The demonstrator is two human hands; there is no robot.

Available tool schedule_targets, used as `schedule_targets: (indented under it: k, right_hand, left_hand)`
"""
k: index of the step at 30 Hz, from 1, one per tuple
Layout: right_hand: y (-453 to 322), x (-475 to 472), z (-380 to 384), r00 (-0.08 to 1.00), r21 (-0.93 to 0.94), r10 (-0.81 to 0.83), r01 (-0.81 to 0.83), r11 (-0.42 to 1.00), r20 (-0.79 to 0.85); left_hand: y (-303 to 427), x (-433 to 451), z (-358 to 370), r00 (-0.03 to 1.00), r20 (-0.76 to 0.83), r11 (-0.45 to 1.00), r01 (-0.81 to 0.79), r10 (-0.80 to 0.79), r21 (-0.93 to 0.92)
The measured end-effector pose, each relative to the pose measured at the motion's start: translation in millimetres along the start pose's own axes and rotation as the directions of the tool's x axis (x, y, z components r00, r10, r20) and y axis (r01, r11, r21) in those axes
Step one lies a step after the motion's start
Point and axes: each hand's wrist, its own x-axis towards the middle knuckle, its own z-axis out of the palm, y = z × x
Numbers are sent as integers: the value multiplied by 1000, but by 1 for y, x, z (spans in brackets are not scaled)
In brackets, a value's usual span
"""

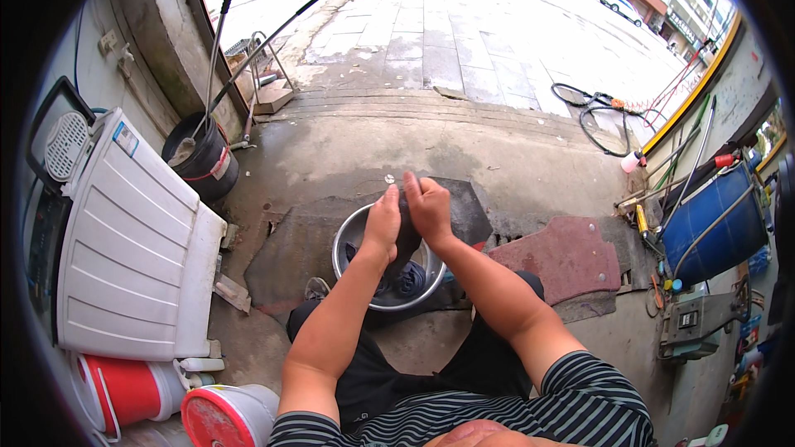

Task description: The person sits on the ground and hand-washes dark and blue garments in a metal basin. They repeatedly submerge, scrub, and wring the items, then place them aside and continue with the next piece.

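Note:
A wet-looking dark cloth (406, 239) stretches between my hands over a round metal basin (337, 249). My left hand (383, 223) grips its left side, thumb pointing away from me. My right hand (430, 208) is closed around the upper part on the other side. The cloth's lower end hangs into the basin, where more dark fabric (412, 279) lies bunched up. My forearms and hands cover part of the basin and some of its contents. The basin stands on a dark mat (292, 248) between my legs.
A white washing machine (124, 242) stands left, near a black bucket (208, 167) holding long-handled tools. Red-and-white buckets (223, 416) sit lower left. At right are a reddish mat (559, 254), a blue barrel (714, 220) and a coiled hose (587, 118). Pavement and street lie ahead.

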Motion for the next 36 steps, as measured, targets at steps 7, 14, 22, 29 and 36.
schedule_targets:
  k: [7,14,22,29,36]
  right_hand:
    - [-22,-33,4,963,-8,-227,231,973,147]
    - [-6,-5,-6,998,-13,-69,69,998,11]
    - [-17,-32,-1,962,8,-222,223,975,156]
    - [-8,-10,-9,985,-70,-171,173,983,34]
    - [-13,-14,-6,985,-64,-156,161,985,79]
  left_hand:
    - [26,14,-13,994,-102,993,15,-28,-119]
    - [8,-4,6,1000,16,998,26,-25,-54]
    - [20,15,-14,996,-25,987,-81,85,139]
    - [9,-3,7,998,11,995,56,-55,-81]
    - [22,0,0,1000,6,1000,25,-25,3]
